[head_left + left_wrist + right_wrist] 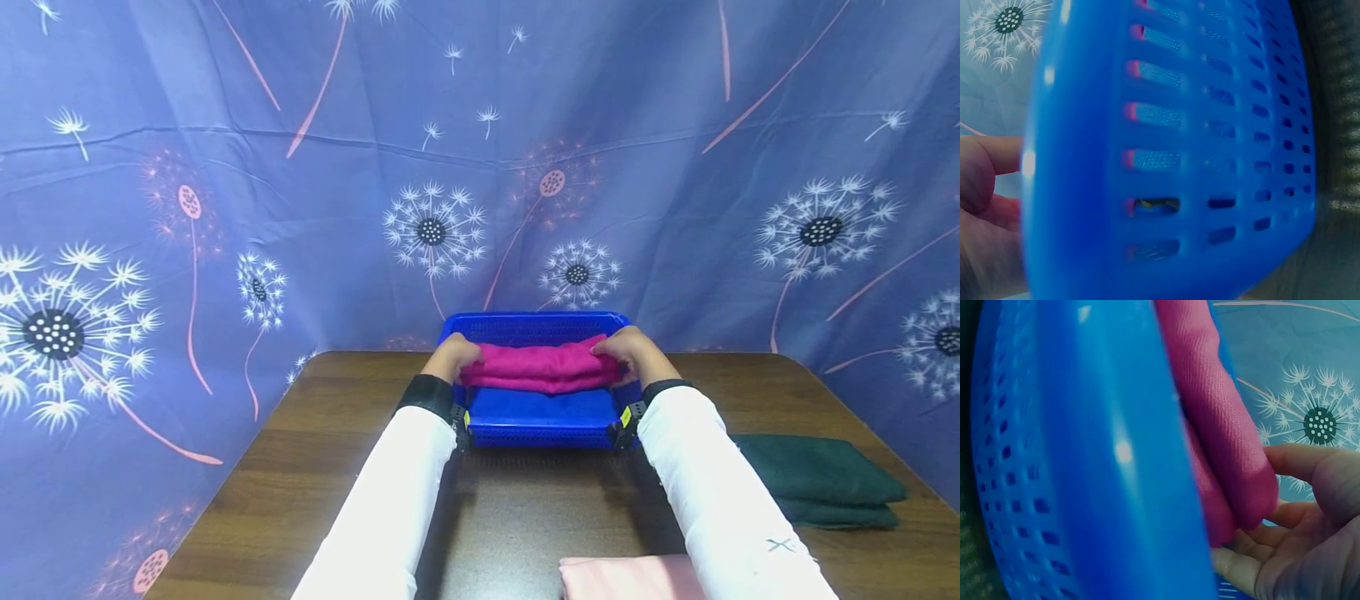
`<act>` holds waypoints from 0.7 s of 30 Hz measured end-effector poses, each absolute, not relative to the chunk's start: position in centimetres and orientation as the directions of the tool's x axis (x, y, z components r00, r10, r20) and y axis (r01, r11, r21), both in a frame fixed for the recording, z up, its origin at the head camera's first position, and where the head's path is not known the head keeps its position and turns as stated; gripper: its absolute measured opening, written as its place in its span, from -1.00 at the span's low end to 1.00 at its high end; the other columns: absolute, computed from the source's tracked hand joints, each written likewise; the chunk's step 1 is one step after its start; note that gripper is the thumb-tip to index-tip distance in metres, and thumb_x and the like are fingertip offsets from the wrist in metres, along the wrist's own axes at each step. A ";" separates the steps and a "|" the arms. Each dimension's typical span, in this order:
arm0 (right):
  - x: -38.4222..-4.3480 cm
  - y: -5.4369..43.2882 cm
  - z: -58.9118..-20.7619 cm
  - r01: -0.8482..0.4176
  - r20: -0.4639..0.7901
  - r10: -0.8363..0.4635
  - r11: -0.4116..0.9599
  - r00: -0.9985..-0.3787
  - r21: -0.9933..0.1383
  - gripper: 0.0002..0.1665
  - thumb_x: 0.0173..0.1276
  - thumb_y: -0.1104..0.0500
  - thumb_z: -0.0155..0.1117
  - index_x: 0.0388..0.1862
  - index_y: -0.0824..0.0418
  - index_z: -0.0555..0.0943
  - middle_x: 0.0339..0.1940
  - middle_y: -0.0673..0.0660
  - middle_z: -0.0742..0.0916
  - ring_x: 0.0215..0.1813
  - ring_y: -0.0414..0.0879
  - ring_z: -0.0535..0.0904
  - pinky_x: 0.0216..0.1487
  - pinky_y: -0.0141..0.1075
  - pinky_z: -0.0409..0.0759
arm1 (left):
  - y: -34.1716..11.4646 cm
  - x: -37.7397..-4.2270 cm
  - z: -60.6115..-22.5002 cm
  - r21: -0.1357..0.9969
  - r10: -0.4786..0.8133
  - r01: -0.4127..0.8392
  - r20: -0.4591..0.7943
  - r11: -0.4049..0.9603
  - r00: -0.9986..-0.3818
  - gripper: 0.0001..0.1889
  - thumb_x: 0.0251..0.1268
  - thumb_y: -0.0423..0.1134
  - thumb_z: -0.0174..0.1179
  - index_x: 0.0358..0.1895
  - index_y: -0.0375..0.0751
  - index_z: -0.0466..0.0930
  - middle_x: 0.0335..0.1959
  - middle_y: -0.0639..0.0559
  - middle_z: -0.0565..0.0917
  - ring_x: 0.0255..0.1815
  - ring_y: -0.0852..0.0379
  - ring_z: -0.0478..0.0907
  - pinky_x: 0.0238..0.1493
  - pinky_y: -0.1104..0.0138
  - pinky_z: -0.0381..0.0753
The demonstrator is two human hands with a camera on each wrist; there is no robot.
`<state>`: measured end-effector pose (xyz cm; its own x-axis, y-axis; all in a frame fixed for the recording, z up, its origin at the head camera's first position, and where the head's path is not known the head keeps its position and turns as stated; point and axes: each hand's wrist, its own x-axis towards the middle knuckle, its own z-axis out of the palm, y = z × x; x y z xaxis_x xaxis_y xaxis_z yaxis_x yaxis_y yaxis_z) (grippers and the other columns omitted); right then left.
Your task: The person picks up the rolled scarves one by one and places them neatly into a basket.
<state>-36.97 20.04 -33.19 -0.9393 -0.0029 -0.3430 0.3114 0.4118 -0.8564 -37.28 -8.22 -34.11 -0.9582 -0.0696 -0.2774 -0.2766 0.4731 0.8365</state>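
As hands point(459, 353) point(628, 347) hold ribbed magenta cloth point(540, 367), perf. plastic bskt point(536, 436)

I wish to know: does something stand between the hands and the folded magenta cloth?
Nothing visible: the left hand and right hand hold opposite ends of the folded magenta cloth, at the perforated blue plastic basket.

Curtained-off workspace, dandelion-print cloth point(472, 100) behind a wooden table point(525, 500)
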 end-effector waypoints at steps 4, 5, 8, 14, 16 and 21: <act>-36.8 20.0 -33.2 0.288 -0.334 -0.009 0.484 -0.943 -0.826 -0.39 0.38 0.29 0.10 0.23 0.66 0.16 0.13 0.54 0.36 0.16 0.43 0.41 -0.04 0.20 0.59 | -8.2 -37.2 -34.2 0.833 -0.070 -0.295 -0.298 0.468 -0.952 -0.46 0.24 -0.51 0.12 0.29 -0.54 0.23 0.17 -0.38 0.43 0.17 -0.29 0.47 0.06 -0.13 0.55; -36.8 20.0 -33.2 0.281 -0.331 -0.013 0.499 -0.943 -0.820 -0.35 0.38 0.29 0.09 0.25 0.69 0.11 0.14 0.56 0.35 0.18 0.46 0.40 -0.05 0.22 0.59 | -8.2 -37.1 -34.2 0.836 -0.067 -0.296 -0.300 0.463 -0.952 -0.45 0.24 -0.51 0.12 0.30 -0.54 0.22 0.18 -0.39 0.42 0.17 -0.29 0.47 0.07 -0.13 0.54; -36.7 19.9 -33.1 0.282 -0.337 -0.014 0.517 -0.941 -0.808 -0.29 0.40 0.28 0.06 0.31 0.70 0.02 0.19 0.59 0.31 0.24 0.49 0.34 -0.04 0.24 0.58 | -8.2 -36.8 -34.2 0.832 -0.065 -0.287 -0.292 0.475 -0.954 -0.45 0.24 -0.50 0.11 0.30 -0.55 0.22 0.18 -0.39 0.42 0.16 -0.29 0.48 0.08 -0.13 0.54; -36.9 20.0 -33.1 0.274 -0.341 -0.027 0.539 -0.940 -0.797 -0.25 0.42 0.26 0.03 0.35 0.67 -0.04 0.26 0.59 0.23 0.32 0.48 0.24 -0.01 0.25 0.56 | -8.3 -36.5 -34.1 0.834 -0.074 -0.270 -0.268 0.482 -0.961 -0.46 0.19 -0.49 0.12 0.26 -0.53 0.26 0.08 -0.31 0.44 0.02 -0.21 0.53 -0.02 -0.07 0.62; -36.9 20.1 -33.0 0.263 -0.336 -0.030 0.558 -0.941 -0.787 -0.25 0.43 0.25 0.03 0.35 0.68 -0.04 0.25 0.59 0.24 0.32 0.48 0.24 -0.01 0.24 0.57 | -8.3 -36.5 -34.0 0.820 -0.075 -0.254 -0.252 0.514 -0.965 -0.51 0.18 -0.47 0.12 0.20 -0.53 0.31 -0.02 -0.26 0.45 -0.10 -0.16 0.54 -0.10 -0.01 0.66; -36.6 20.3 -32.7 0.210 -0.295 -0.035 0.624 -0.955 -0.753 -0.28 0.42 0.24 0.07 0.30 0.70 0.04 0.16 0.56 0.32 0.28 0.44 0.31 -0.08 0.15 0.63 | -8.3 -36.4 -33.7 0.746 -0.071 -0.196 -0.195 0.637 -0.978 -0.74 0.11 -0.46 0.14 -0.11 -0.47 0.44 -0.31 -0.17 0.45 -0.40 -0.04 0.50 -0.31 0.11 0.71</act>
<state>-36.57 20.25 -32.74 -0.9547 -0.0351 -0.2954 0.2100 0.6238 -0.7529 -36.36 -8.31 -33.66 -0.9781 -0.0715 -0.1954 -0.1955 0.6366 0.7460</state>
